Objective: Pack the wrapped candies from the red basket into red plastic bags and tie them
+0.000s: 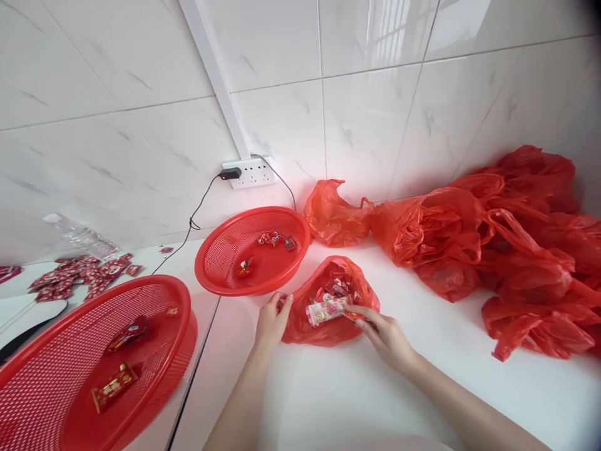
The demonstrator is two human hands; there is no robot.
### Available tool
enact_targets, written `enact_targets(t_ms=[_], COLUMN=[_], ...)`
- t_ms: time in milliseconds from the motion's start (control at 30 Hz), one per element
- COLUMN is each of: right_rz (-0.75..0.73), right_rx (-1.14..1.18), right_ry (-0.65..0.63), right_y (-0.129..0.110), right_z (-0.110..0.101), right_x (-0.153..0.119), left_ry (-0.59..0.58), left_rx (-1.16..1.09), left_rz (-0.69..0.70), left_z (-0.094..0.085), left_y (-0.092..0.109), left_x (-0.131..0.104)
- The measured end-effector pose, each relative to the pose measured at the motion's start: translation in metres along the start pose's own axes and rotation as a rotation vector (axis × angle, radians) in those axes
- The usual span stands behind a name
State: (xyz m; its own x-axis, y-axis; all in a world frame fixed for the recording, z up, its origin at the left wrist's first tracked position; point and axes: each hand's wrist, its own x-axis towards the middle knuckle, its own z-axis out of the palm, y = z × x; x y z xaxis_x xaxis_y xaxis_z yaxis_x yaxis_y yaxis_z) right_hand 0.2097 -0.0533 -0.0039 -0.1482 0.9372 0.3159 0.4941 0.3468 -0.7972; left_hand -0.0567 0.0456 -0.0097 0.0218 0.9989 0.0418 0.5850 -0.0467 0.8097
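The left hand (272,321) has its grip pinched on the rim of an open red plastic bag (312,335) on the white counter (319,394); inside, the right hand (389,338) meets a pink-and-white oblong packet (325,311) — whether grasping, I cannot tell.

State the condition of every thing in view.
Front bag: open, sweets inside
Left grip: closed on that bag
Right grip: at the packet, hold unclear
Pink packet: wrapped, atop sweets
Middle basket: few candies inside
Left basket: few packs inside
Black plug: plugged in, light on
Clear bottle: capped
Bags at right: heaped, ties unclear
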Motion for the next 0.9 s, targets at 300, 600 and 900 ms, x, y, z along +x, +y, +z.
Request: enact_targets(t_ms=[300, 600, 900], right_rz=[-0.343, -0.210, 0.278], right_rx=[-0.468, -0.536, 0.306], right_ry=[-0.001, 0.339, 0.243], right_y=[-0.003, 0.015, 0.018], right_z=[0.011, 0.016, -0.038], right_x=[0.052, 0.022, 0.041], left_ry=[-0.058, -0.118, -0.278], left_rx=[0.047, 0.376, 0.049], left_rz=[0.000, -0.087, -0.143], left_z=[-0.001, -0.024, -0.075], left_y=[-0.001, 0.011, 0.053], left_x=[0.001, -0.008, -0.029])
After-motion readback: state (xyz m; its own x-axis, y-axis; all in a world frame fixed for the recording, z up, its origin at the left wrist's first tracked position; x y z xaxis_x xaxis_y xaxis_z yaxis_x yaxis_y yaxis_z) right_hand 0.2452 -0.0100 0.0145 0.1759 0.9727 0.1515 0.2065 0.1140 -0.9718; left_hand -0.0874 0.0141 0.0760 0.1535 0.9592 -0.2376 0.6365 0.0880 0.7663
